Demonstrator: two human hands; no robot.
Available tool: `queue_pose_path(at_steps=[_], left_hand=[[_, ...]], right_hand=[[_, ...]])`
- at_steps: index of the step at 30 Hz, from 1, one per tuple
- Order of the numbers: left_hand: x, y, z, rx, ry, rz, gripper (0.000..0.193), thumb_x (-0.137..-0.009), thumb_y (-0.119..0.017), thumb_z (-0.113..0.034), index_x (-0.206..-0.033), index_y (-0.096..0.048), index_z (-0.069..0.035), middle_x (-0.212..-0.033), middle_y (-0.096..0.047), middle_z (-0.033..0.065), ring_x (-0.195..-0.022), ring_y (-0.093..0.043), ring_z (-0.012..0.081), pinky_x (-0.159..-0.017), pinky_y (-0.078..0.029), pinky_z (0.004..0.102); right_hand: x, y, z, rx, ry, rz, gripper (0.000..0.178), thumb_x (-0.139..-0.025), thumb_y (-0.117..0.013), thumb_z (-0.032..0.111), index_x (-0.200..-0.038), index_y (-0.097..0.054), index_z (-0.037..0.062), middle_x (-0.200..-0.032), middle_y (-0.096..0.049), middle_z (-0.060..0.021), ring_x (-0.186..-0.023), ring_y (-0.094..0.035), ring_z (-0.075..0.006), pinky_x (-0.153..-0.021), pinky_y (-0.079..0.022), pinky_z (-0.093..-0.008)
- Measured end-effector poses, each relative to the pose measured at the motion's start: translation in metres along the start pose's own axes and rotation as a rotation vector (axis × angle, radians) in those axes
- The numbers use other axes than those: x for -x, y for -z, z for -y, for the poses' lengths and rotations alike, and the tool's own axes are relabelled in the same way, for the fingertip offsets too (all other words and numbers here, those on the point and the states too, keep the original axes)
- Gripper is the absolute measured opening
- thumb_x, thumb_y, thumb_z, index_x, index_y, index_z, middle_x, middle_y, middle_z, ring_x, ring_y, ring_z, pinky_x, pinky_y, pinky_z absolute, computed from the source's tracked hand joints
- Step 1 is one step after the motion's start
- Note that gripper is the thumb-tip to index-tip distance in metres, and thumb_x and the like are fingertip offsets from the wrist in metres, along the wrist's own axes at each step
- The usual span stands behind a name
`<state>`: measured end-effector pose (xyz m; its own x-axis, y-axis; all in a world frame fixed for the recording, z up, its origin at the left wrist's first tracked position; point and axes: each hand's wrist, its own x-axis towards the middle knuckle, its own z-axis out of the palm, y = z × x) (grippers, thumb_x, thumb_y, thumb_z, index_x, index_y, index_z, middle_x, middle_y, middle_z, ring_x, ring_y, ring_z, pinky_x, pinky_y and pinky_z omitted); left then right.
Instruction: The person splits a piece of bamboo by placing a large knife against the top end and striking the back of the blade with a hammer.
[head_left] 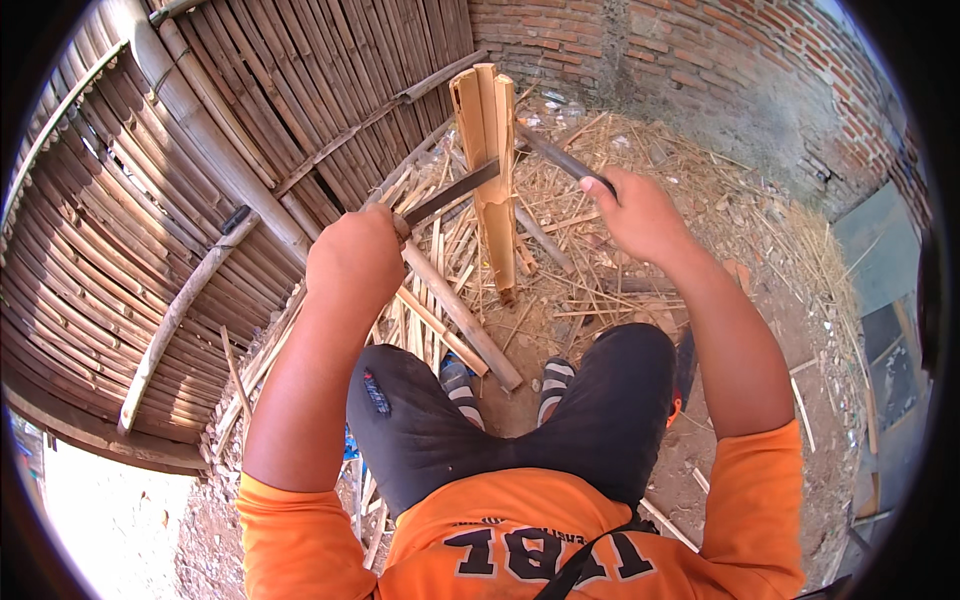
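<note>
Between my hands stands an upright piece of split bamboo [496, 215], pale yellow, with lengthwise splits at its top. My left hand [355, 255] is closed around the handle of a machete [452, 194]. Its dark blade slants up to the right and lies against the bamboo, its tip end meeting the middle of the stalk. In my right hand [640, 215] is a dark, round stick [565, 158], gripped near one end. The stick's other end points up-left, close beside the bamboo's right edge; I cannot tell whether they touch.
A slatted bamboo wall [190, 260] rises on the left, a brick wall [720, 60] at the back. Split strips [440, 330] and a pole [465, 325] lie on the littered dirt floor. My sandaled feet [556, 380] rest below the bamboo. Grey panels [880, 250] lean at the right.
</note>
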<state>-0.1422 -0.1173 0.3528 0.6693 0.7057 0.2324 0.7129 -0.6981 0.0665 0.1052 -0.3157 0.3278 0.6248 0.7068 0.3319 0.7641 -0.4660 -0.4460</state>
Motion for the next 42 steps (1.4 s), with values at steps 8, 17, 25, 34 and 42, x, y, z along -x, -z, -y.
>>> queue_pose_path(at_steps=[8,17,25,34,42], left_hand=[[0.002,0.002,0.001,0.007,0.006,0.023,0.026,-0.089,-0.072,-0.025,-0.101,-0.066,-0.003,-0.092,-0.072,0.0207,-0.093,-0.069,0.0417,-0.080,-0.055,0.0512],[-0.001,-0.001,-0.001,-0.013,0.022,0.036,0.026,-0.090,-0.072,-0.025,-0.101,-0.066,-0.002,-0.094,-0.072,0.0217,-0.094,-0.069,0.0418,-0.082,-0.054,0.0514],[-0.002,-0.001,0.004,0.022,-0.008,0.000,0.024,-0.089,-0.073,-0.024,-0.100,-0.067,-0.003,-0.094,-0.072,0.0212,-0.095,-0.069,0.0410,-0.082,-0.054,0.0506],[-0.005,-0.007,0.005,0.005,-0.015,-0.013,0.023,-0.089,-0.072,-0.024,-0.101,-0.068,-0.004,-0.095,-0.073,0.0195,-0.096,-0.069,0.0398,-0.082,-0.055,0.0499],[-0.001,0.001,0.007,0.004,0.044,0.043,0.027,-0.090,-0.072,-0.026,-0.104,-0.067,-0.003,-0.097,-0.072,0.0211,-0.097,-0.069,0.0413,-0.083,-0.055,0.0510]], right_hand=[[0.013,0.028,0.015,-0.316,-0.013,-0.313,0.049,-0.106,-0.048,0.047,-0.097,-0.060,0.0000,-0.073,-0.063,-0.0190,-0.066,-0.062,-0.0352,-0.065,-0.047,-0.0479],[0.016,0.050,0.015,-0.202,-0.025,-0.306,0.046,-0.107,-0.048,0.044,-0.094,-0.059,0.0012,-0.071,-0.062,-0.0177,-0.066,-0.062,-0.0353,-0.063,-0.047,-0.0449],[0.025,0.010,-0.008,-0.022,-0.023,-0.035,0.048,-0.107,-0.047,0.046,-0.095,-0.059,0.0010,-0.068,-0.059,-0.0156,-0.062,-0.057,-0.0318,-0.062,-0.045,-0.0458],[0.017,0.008,-0.001,-0.261,-0.033,-0.266,0.052,-0.106,-0.049,0.049,-0.094,-0.060,-0.0001,-0.071,-0.058,-0.0160,-0.066,-0.057,-0.0309,-0.066,-0.045,-0.0462],[0.012,0.044,0.011,-0.222,-0.020,-0.232,0.052,-0.106,-0.049,0.050,-0.092,-0.059,0.0001,-0.068,-0.057,-0.0139,-0.064,-0.058,-0.0321,-0.063,-0.045,-0.0468]])
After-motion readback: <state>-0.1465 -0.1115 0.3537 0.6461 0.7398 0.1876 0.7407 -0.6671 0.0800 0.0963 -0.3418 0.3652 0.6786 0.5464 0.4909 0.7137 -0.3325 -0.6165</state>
